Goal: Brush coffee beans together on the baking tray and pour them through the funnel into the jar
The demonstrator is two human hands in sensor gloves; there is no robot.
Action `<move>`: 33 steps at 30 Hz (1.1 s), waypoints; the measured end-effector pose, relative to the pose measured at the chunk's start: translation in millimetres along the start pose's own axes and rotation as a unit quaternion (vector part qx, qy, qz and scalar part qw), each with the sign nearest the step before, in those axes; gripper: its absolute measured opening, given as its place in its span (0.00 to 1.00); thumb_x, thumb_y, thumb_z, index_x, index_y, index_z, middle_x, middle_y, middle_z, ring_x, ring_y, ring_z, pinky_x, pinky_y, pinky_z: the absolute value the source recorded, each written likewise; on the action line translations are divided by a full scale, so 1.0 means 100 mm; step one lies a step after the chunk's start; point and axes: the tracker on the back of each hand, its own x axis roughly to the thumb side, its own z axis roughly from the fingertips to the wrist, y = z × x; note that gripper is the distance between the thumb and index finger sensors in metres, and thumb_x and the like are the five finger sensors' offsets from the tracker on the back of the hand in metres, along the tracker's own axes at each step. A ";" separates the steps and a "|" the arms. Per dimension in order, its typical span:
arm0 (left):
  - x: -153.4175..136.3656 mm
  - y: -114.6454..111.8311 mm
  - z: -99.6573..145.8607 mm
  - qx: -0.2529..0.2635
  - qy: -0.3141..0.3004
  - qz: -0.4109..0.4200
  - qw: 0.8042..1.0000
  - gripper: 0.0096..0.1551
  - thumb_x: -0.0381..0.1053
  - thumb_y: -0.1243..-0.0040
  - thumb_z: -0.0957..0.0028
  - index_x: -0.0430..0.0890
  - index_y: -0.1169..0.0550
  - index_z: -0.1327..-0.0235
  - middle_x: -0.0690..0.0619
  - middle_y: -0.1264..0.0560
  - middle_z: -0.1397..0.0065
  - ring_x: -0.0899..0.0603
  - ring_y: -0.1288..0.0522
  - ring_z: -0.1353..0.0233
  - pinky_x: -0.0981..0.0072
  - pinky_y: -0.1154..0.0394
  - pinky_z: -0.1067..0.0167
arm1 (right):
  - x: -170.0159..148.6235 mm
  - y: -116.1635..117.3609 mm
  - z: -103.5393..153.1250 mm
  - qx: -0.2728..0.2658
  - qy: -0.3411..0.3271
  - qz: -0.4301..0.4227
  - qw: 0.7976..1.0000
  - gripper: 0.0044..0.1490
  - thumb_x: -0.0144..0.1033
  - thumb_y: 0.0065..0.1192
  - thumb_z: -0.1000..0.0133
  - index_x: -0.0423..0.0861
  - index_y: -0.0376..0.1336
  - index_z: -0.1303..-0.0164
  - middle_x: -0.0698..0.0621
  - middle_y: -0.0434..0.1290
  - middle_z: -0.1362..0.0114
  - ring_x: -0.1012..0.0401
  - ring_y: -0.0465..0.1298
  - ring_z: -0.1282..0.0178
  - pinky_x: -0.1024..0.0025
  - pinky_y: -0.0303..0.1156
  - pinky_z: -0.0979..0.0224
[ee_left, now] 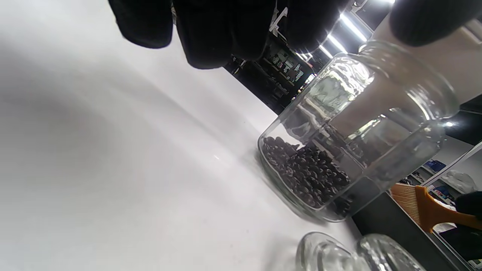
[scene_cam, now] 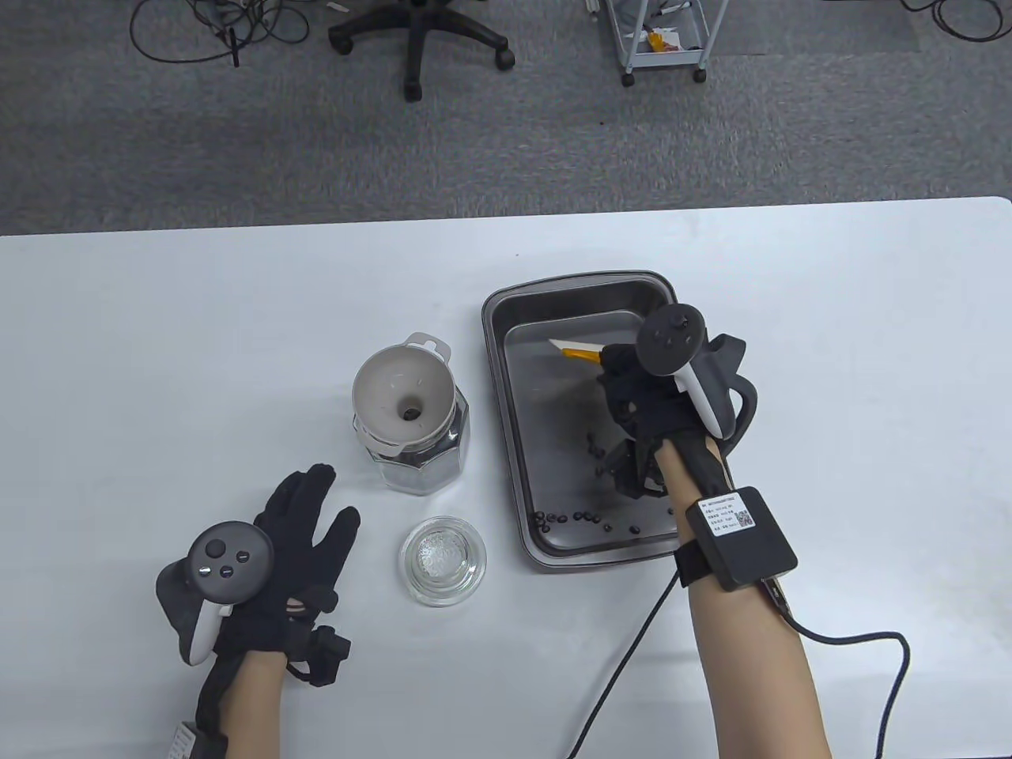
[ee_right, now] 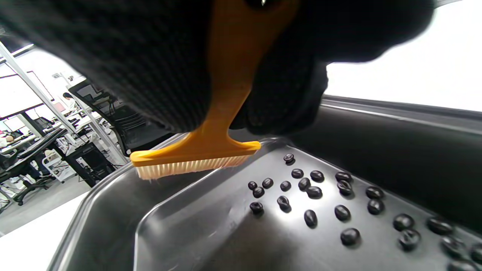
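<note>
A dark metal baking tray lies right of centre, with several coffee beans scattered near its front edge and under my right hand. That hand grips the orange handle of a small brush; its pale bristles hang just above the tray, away from the loose beans. The brush tip points to the tray's far left. A glass jar partly filled with beans carries a white funnel. My left hand lies flat on the table, fingers spread, left of the jar.
A glass jar lid lies on the table in front of the jar, between my left hand and the tray. A black cable runs from my right wrist across the table's front. Behind the table are an office chair and a trolley.
</note>
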 end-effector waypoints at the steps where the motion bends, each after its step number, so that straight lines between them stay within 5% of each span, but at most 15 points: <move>1: -0.01 0.00 -0.01 -0.002 0.001 0.002 1.000 0.43 0.80 0.48 0.47 0.65 0.37 0.19 0.50 0.38 0.12 0.36 0.33 0.18 0.39 0.36 0.24 | 0.01 0.01 -0.02 -0.002 0.001 0.001 1.000 0.20 0.45 0.80 0.53 0.61 0.78 0.50 0.54 0.84 0.34 0.57 0.87 0.56 0.72 0.82 0.68; 16: -0.02 0.01 -0.04 -0.006 0.008 0.003 1.000 0.43 0.80 0.48 0.47 0.65 0.37 0.19 0.49 0.38 0.12 0.36 0.34 0.18 0.39 0.36 0.24 | 0.12 0.27 -0.32 -0.029 0.014 0.039 0.999 0.19 0.45 0.82 0.54 0.60 0.80 0.53 0.53 0.87 0.38 0.56 0.87 0.56 0.71 0.83 0.65; 33: -0.04 0.00 -0.05 -0.014 0.014 0.002 1.000 0.43 0.80 0.48 0.47 0.65 0.37 0.19 0.49 0.38 0.12 0.36 0.33 0.18 0.39 0.36 0.24 | 0.14 0.46 -0.14 0.005 -0.007 0.126 0.992 0.16 0.42 0.80 0.54 0.57 0.83 0.57 0.50 0.91 0.46 0.58 0.87 0.62 0.75 0.81 0.73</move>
